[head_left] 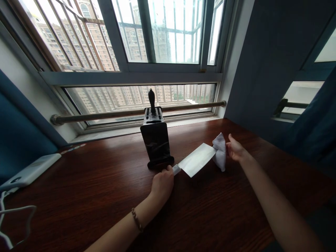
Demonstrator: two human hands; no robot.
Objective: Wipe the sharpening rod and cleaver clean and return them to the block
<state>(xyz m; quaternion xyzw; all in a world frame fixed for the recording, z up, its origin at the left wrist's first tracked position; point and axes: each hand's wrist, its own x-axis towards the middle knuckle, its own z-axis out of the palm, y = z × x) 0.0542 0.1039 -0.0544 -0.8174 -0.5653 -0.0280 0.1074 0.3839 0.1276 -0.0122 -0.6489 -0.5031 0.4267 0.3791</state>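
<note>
My left hand (162,183) is closed round the handle of a cleaver whose broad pale blade (197,159) points to the right, just above the wooden table (105,196). My right hand (235,149) pinches a crumpled white cloth (219,151) against the far end of the blade. Just behind my left hand stands a black knife block (156,140) with one dark-handled knife (152,101) sticking up from its top.
A white power bank (30,171) with a white cable (10,217) lies at the table's left edge. A metal rail (126,112) runs along the large window behind the table. A dark wall and curtain stand to the right.
</note>
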